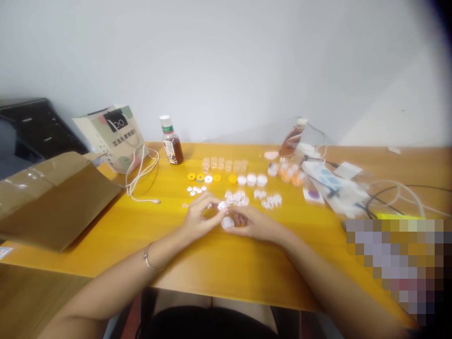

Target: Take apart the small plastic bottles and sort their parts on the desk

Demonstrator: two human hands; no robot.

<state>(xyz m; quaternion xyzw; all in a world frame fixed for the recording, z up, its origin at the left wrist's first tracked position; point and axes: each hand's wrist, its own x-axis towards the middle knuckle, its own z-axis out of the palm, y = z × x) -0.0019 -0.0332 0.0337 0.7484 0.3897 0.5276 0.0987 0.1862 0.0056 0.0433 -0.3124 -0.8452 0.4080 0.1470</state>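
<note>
My left hand (202,217) is closed, its thumb and fingertips pinching a small white plastic piece (222,205). Close beside it, my right hand (253,222) grips a round white cap (228,223) between thumb and fingers. Just beyond the hands lies a pile of small white ring-like pieces (237,198), with a second pile (272,201) to the right. Several small white discs (196,189) lie to the left. Behind them runs a row of caps, some yellow (217,178), some white (262,180). Small clear cups (229,165) stand in a row farther back.
A cardboard box (60,202), a paper bag (116,136) and a white cable (141,176) occupy the left. Two bottles, one upright (172,143) and one tilted (294,136), stand behind. Orange-and-white containers (287,174) and a power strip (326,183) with cables are at right.
</note>
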